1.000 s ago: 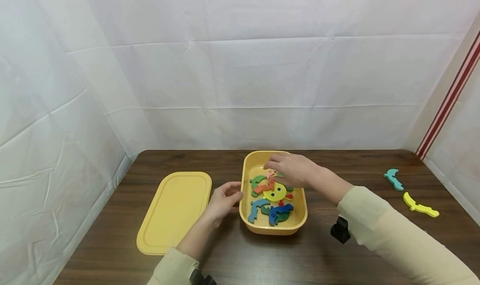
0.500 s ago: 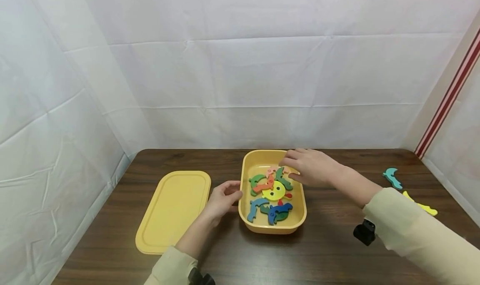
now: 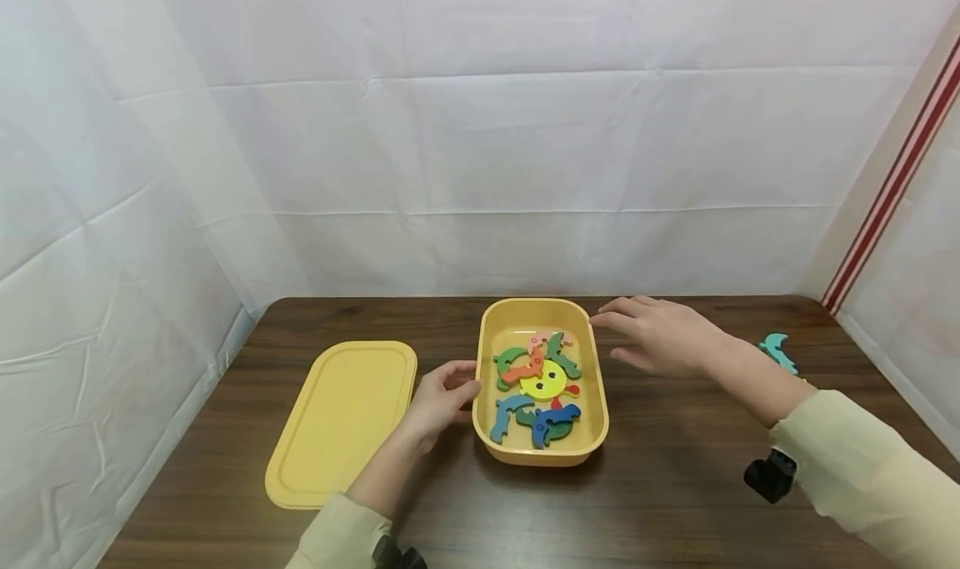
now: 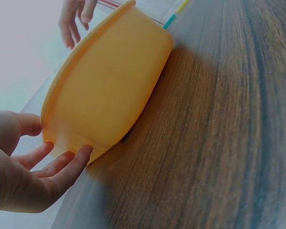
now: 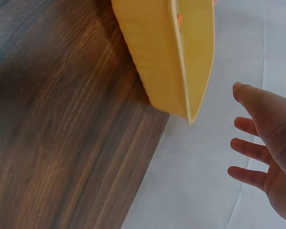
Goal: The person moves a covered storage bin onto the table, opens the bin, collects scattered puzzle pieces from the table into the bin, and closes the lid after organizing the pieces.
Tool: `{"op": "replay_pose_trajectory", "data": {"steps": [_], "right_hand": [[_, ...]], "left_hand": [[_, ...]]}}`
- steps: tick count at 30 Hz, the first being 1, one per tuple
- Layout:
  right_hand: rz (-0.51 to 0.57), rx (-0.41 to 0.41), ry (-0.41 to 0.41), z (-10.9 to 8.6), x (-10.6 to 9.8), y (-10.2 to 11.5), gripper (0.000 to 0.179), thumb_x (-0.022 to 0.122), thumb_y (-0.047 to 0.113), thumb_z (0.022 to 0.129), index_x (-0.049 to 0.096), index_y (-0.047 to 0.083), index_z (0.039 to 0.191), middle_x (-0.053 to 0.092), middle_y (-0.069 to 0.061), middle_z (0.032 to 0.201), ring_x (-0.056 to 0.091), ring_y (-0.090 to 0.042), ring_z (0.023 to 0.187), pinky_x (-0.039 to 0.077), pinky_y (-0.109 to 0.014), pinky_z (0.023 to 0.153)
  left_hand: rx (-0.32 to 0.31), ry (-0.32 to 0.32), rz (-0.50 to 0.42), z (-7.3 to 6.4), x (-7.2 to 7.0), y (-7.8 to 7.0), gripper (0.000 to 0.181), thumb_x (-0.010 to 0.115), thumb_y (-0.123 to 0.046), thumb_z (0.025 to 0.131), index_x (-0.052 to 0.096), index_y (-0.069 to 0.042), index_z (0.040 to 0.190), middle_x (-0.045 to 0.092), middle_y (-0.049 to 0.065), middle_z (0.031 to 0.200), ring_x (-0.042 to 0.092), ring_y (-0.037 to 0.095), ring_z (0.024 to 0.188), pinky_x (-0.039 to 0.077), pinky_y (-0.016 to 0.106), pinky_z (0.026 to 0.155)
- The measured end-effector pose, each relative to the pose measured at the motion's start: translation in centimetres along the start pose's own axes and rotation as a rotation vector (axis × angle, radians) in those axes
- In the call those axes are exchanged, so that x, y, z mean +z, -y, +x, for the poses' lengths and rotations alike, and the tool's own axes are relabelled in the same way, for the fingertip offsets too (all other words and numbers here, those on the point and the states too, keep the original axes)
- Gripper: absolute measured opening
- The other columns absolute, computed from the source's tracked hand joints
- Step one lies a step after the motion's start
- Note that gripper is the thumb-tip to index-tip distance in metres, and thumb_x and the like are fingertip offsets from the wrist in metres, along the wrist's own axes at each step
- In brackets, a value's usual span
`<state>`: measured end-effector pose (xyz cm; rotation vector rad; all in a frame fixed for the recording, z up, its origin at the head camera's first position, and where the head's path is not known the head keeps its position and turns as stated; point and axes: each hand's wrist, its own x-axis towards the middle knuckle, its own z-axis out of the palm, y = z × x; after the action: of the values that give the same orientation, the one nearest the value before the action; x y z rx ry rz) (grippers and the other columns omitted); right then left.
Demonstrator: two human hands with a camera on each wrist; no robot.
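A yellow plastic bin [image 3: 542, 459] stands on the table, holding several flat, shaped toy pieces. Among them are a round yellow piece [image 3: 542, 383] with a face, an orange piece [image 3: 517, 374], a dark blue piece [image 3: 561, 415], a light blue piece [image 3: 504, 417] and a green piece [image 3: 562, 359]. My left hand [image 3: 441, 400] touches the bin's left side, its fingertips [image 4: 86, 151] spread against the outer wall. Over the bin's right side, near the far corner, hovers my right hand [image 3: 662, 336]; its palm [image 5: 282, 143] holds nothing and the fingers are extended.
A yellow lid [image 3: 341, 423] lies flat on the dark wooden table [image 3: 675, 502], left of the bin. A teal crescent-shaped piece [image 3: 778, 352] lies at the far right. A yellow piece beside it is mostly hidden by the right sleeve. White cloth [image 3: 480, 152] hangs behind.
My right hand has moved from above the pieces inside the bin rightward past its right rim, and the green piece now shows fully. The left hand has stayed at the bin's side.
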<state>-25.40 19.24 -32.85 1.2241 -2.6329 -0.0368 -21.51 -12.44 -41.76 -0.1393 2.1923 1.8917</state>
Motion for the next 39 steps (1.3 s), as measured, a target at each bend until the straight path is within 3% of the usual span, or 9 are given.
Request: {"op": "replay_pose_trajectory", "data": {"steps": [10, 20, 29, 39], "right_hand": [[0.005, 0.093, -0.033, -2.6, -0.1, -1.8, 0.048, 0.066, 0.031, 0.082, 0.055, 0.014, 0.126, 0.055, -0.007, 0.122, 0.055, -0.029, 0.109, 0.05, -0.046, 0.083], [0.006, 0.256, 0.038, -6.1, 0.1, -3.8, 0.057, 0.063, 0.032, 0.085, 0.044, 0.016, 0.136, 0.046, -0.013, 0.134, 0.048, -0.037, 0.117, 0.044, -0.055, 0.087], [0.03, 0.323, 0.023, -9.1, 1.1, -5.4, 0.057, 0.067, 0.031, 0.083, 0.046, 0.013, 0.133, 0.05, -0.017, 0.128, 0.05, -0.041, 0.111, 0.044, -0.057, 0.082], [0.044, 0.444, 0.093, -12.0, 2.1, -6.9, 0.059, 0.061, 0.04, 0.086, 0.044, 0.012, 0.134, 0.05, -0.021, 0.123, 0.049, -0.043, 0.107, 0.046, -0.056, 0.072]], "left_hand": [[0.003, -0.009, -0.005, 0.1, 0.0, 0.2, 0.037, 0.056, -0.013, 0.09, 0.051, -0.005, 0.126, 0.056, 0.018, 0.118, 0.06, 0.026, 0.099, 0.057, 0.037, 0.07], [0.007, -0.008, -0.007, 0.2, 0.0, 0.2, 0.037, 0.056, -0.013, 0.09, 0.051, -0.005, 0.127, 0.056, 0.019, 0.119, 0.061, 0.026, 0.099, 0.057, 0.037, 0.071], [0.004, -0.01, -0.002, 0.1, -0.1, 0.2, 0.038, 0.056, -0.013, 0.09, 0.051, -0.005, 0.127, 0.056, 0.018, 0.12, 0.06, 0.026, 0.1, 0.056, 0.038, 0.072], [0.005, -0.009, -0.002, 0.0, -0.3, 0.3, 0.039, 0.056, -0.013, 0.09, 0.05, -0.005, 0.128, 0.056, 0.018, 0.12, 0.06, 0.028, 0.102, 0.056, 0.038, 0.072]]}}
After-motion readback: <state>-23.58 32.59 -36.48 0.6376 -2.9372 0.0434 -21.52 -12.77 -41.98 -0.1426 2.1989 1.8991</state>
